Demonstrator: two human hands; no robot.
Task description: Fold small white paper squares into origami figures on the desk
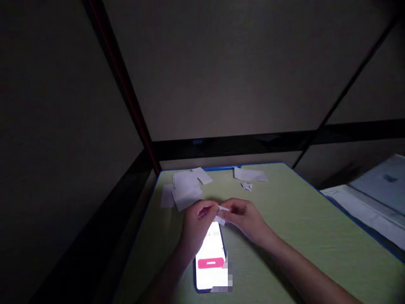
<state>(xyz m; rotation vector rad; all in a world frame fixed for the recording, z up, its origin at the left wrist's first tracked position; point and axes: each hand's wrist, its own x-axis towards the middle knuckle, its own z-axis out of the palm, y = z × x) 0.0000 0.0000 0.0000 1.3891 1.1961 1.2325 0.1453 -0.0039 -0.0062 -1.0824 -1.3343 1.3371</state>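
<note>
Between my two hands is a small piece of white paper (220,220), which looks folded. My left hand (198,219) pinches its left side with thumb and fingers. On the other side, my right hand (245,215) grips it between thumb and forefinger. Just below them lies a phone (210,276) with a bright white screen, a red button and some digits partly covered by my left hand. A small folded paper shape (247,186) rests beyond my right hand. Several white paper sheets (186,185) lie in a loose pile beyond my left hand.
The pale green table (284,207) has a blue edge. Near its far edge lies a paper strip (251,175). A dark panelled wall (215,76) rises behind. To the right, beside the table, are white sheets and a flat pale object (379,185).
</note>
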